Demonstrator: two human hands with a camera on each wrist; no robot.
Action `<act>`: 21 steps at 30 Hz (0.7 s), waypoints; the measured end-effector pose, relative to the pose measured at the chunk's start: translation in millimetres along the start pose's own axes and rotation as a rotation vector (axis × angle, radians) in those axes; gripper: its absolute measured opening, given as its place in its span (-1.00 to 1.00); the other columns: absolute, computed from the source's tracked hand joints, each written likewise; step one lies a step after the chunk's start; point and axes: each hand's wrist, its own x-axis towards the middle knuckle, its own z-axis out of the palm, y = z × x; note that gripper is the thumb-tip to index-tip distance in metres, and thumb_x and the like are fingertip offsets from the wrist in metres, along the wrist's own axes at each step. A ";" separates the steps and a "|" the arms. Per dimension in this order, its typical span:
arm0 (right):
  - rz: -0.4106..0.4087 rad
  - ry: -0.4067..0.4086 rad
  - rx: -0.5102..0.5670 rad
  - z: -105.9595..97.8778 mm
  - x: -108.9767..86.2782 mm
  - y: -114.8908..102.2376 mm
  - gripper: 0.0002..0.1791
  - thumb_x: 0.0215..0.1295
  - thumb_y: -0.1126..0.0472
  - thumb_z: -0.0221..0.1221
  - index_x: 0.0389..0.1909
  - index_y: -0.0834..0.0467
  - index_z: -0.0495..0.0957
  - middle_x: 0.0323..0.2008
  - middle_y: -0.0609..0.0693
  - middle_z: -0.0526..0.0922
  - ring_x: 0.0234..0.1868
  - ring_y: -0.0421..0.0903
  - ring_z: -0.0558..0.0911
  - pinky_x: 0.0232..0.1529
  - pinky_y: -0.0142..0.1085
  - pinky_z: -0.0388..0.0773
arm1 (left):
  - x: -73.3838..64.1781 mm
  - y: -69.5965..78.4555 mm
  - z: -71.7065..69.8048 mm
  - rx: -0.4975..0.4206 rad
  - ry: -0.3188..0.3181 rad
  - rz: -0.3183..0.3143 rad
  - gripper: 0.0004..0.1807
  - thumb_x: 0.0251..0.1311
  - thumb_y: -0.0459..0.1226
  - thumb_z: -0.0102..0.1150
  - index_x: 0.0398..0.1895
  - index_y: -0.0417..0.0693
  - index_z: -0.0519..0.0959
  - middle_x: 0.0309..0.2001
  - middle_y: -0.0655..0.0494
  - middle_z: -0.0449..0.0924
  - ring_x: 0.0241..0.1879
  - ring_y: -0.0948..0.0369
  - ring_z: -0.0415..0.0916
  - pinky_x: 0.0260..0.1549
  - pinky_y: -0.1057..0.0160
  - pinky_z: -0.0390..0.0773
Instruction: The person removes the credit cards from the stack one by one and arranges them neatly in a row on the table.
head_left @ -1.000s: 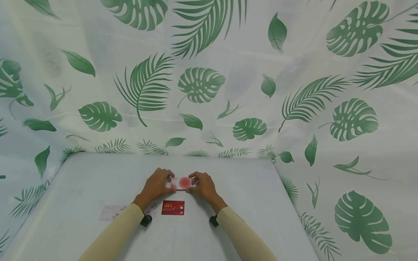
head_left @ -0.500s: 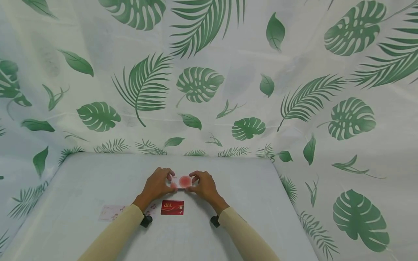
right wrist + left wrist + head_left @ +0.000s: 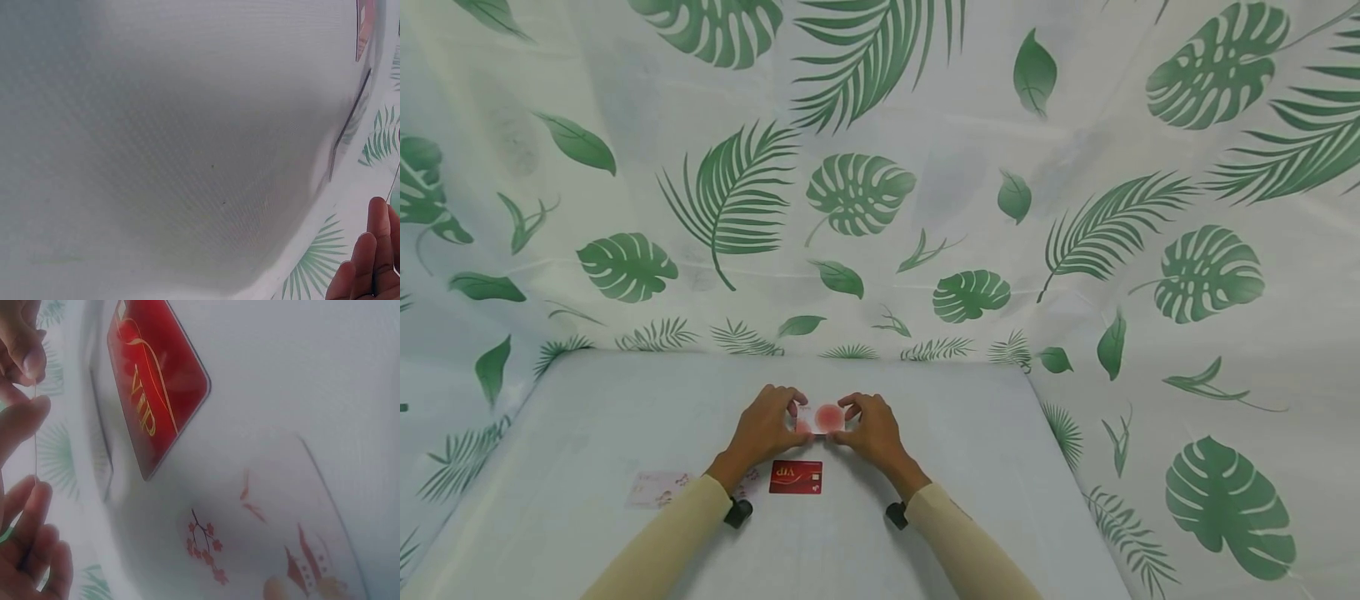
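My left hand (image 3: 767, 423) and right hand (image 3: 874, 427) hold a pale pink card (image 3: 820, 418) between them, pinching its two short ends with thumb and fingers. A large red circle is printed on its face. In the left wrist view the held card shows edge-on as a thin line, with the left hand's fingers (image 3: 34, 544) along it. Another flat, dark-edged pale card (image 3: 103, 440) lies on the table close by, mostly hidden behind the held one in the head view. Nearer me lies a red card (image 3: 796, 477) marked VIP in gold.
A pale translucent card (image 3: 655, 489) with pink blossoms lies at the left, partly covered by the left forearm. A white cover spreads over the table (image 3: 985, 500). Leaf-printed white sheeting (image 3: 880, 317) rises behind and at the sides.
Both hands and the held card have shifted slightly to the right. The grip is the same, and the cards on the table have not moved.
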 end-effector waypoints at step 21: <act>-0.035 0.048 0.031 -14.9 -17.6 0.5 -0.39 0.09 -0.08 0.61 0.17 -0.05 0.67 -0.17 -0.09 0.67 -0.13 -0.16 0.50 -0.10 -0.26 0.49 | -5.6 17.3 -1.4 0.010 0.054 0.041 -0.40 -0.01 0.03 0.65 0.09 0.06 0.66 -0.27 0.23 0.57 -0.17 0.24 0.39 -0.26 0.26 0.56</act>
